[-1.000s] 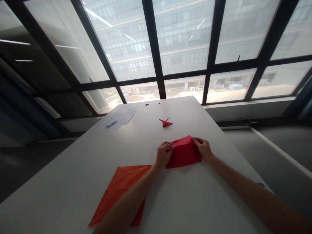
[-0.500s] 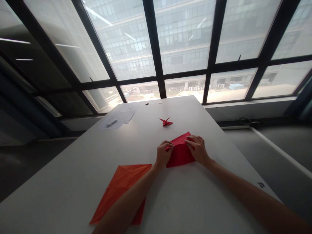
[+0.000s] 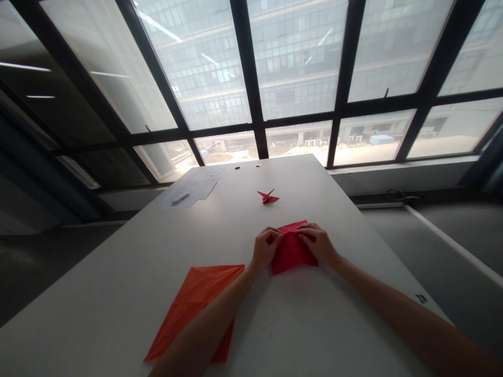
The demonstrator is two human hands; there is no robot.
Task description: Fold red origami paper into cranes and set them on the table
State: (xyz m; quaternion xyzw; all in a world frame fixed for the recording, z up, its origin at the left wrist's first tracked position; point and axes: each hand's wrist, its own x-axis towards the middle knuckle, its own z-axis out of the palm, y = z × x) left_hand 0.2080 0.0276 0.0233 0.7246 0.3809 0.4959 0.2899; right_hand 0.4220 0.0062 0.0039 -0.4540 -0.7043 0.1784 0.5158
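Between my hands is a sheet of red paper [image 3: 293,254], bent across its middle, its near part sloping down toward me. My left hand [image 3: 266,248] pinches the paper's left side between thumb and fingers. On the opposite side my right hand [image 3: 319,244] grips it the same way, fingers over the top. A small folded red paper crane [image 3: 268,197] rests on the table beyond the paper. Orange paper [image 3: 192,293] with crease lines lies at the near left, partly covered by my left forearm, with a red edge showing at its lower right.
The white table [image 3: 129,293] runs away from me toward large windows. At its far left lie thin printed sheets [image 3: 204,183] with a white tube-like item [image 3: 180,198] on them. A small dark mark [image 3: 421,298] is near the right edge.
The red paper has tipped, its far edge lower and its near edge a little closer to me. My right hand has shifted slightly down with it; my left hand stays nearly in place.
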